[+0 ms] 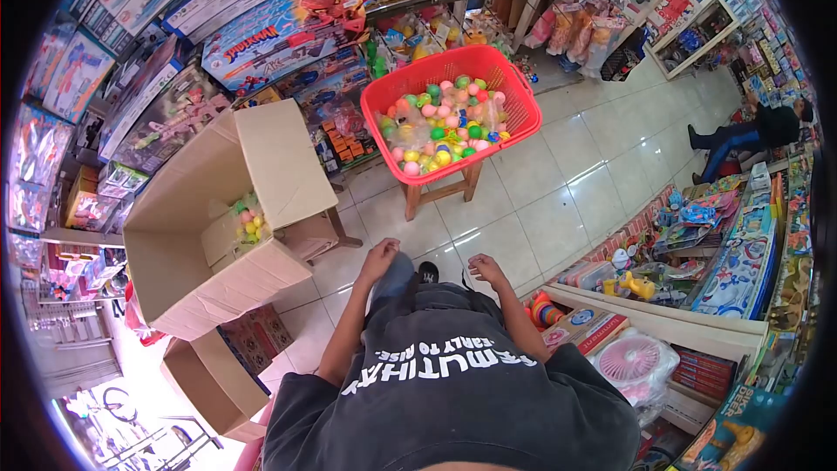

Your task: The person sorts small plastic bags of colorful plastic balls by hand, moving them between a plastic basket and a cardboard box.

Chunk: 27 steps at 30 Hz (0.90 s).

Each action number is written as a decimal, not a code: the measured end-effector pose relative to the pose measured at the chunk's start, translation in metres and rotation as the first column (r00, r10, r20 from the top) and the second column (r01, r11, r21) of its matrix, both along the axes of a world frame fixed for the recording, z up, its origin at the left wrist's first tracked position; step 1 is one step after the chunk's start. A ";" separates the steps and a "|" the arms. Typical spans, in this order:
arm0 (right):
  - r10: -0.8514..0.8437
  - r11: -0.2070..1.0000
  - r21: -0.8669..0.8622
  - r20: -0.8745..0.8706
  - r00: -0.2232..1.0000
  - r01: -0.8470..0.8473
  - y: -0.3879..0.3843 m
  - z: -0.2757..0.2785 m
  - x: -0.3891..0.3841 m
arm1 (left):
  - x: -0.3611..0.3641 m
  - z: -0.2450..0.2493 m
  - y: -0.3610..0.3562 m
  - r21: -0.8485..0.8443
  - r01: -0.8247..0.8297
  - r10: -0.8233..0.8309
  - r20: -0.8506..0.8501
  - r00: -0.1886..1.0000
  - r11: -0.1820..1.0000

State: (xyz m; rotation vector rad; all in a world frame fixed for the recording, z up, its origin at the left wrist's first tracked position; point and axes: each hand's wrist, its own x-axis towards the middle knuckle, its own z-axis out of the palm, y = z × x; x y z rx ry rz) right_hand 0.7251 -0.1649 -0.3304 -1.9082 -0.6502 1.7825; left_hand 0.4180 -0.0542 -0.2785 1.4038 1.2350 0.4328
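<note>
Cardboard box: far left, tipped open toward person, coloured balls within reach | left hand: on knee, fingers relaxed, grasping nothing | red basket: ball-filled, raised on stool | right hand: on knee, fingers relaxed, empty.

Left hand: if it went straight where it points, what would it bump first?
The left hand would probably reach the stool under the red basket, though depth is unclear.

My clothing, as the head camera shows it
I see a charcoal T-shirt with white block lettering, short sleeves, bare left hand and right hand, blue jeans, one black shoe.
</note>
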 end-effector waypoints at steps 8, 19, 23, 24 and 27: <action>0.030 0.956 0.293 -0.152 0.988 0.016 0.103 0.111 0.017 | 0.059 0.110 0.067 0.163 -0.185 0.142 0.245 0.959 0.969; 0.568 0.687 0.561 -0.019 0.823 -0.462 0.285 0.205 0.020 | 0.095 0.160 0.160 0.541 -0.307 0.309 0.090 0.947 0.783; 0.588 0.159 0.512 0.638 0.498 -0.844 0.320 0.164 0.028 | 0.099 0.150 0.177 0.543 -0.313 0.333 0.064 0.941 0.779; 0.675 0.175 0.446 0.594 0.437 -0.878 0.324 0.166 0.027 | 0.100 0.153 0.180 0.550 -0.298 0.330 0.044 0.943 0.780; 0.729 0.131 0.298 0.617 0.295 -0.946 0.326 0.178 0.025 | 0.103 0.151 0.184 0.567 -0.283 0.338 0.008 0.941 0.774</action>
